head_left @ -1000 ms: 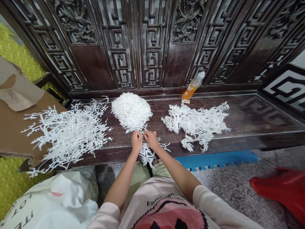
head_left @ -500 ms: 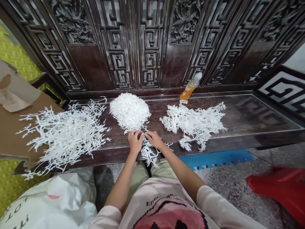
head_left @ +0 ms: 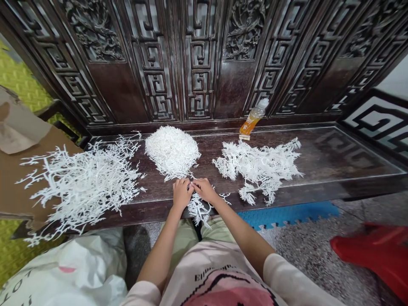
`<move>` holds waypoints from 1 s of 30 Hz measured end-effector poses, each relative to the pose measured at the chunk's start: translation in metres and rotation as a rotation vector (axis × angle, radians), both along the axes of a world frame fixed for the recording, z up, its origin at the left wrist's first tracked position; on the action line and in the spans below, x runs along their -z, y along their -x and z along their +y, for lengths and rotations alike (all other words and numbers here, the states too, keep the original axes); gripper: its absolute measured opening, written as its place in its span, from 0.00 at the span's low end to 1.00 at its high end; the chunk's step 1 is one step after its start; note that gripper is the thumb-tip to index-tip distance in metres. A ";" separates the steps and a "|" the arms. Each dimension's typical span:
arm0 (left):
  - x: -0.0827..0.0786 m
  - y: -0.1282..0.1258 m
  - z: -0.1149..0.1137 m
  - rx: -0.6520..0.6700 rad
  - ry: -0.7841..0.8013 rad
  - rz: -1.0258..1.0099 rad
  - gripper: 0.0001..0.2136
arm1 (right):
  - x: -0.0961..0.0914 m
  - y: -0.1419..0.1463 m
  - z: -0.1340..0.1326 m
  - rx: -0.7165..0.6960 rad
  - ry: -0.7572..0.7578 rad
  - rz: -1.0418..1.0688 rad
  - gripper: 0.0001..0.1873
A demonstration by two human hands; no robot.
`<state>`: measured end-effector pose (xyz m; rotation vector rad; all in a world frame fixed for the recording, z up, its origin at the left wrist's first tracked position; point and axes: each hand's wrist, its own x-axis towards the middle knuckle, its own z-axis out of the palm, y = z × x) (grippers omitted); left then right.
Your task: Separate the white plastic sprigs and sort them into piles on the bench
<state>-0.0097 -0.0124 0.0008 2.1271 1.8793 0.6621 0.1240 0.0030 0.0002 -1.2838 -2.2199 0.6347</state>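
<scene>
Dark wooden bench (head_left: 331, 157), thin spiky white branching sprigs (head_left: 197, 209), tangled

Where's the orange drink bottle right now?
In the head view, the orange drink bottle leans against the carved wooden panel, behind the right-hand white branching pile.

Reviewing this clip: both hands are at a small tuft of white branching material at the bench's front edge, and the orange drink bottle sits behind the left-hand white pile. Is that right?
Not quite: the head view shows the orange drink bottle behind the right-hand white pile, not the left-hand white pile. The rest holds: the left hand and right hand are at the small white tuft at the bench's front edge.
</scene>
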 end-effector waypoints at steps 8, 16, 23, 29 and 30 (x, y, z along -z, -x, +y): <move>0.001 0.002 0.000 0.036 -0.046 -0.140 0.10 | 0.001 0.001 0.001 0.038 0.024 0.040 0.11; 0.002 -0.001 0.001 0.002 -0.063 -0.026 0.08 | 0.002 0.004 -0.001 0.088 -0.005 -0.031 0.10; 0.002 -0.004 0.000 0.003 -0.073 0.080 0.08 | 0.005 0.006 -0.002 0.114 -0.040 -0.066 0.09; 0.003 -0.001 0.000 -0.010 -0.037 0.028 0.11 | 0.004 0.007 -0.003 0.135 -0.056 -0.060 0.08; 0.003 -0.001 0.001 -0.010 -0.030 0.012 0.11 | 0.004 0.007 -0.002 0.130 -0.055 -0.050 0.08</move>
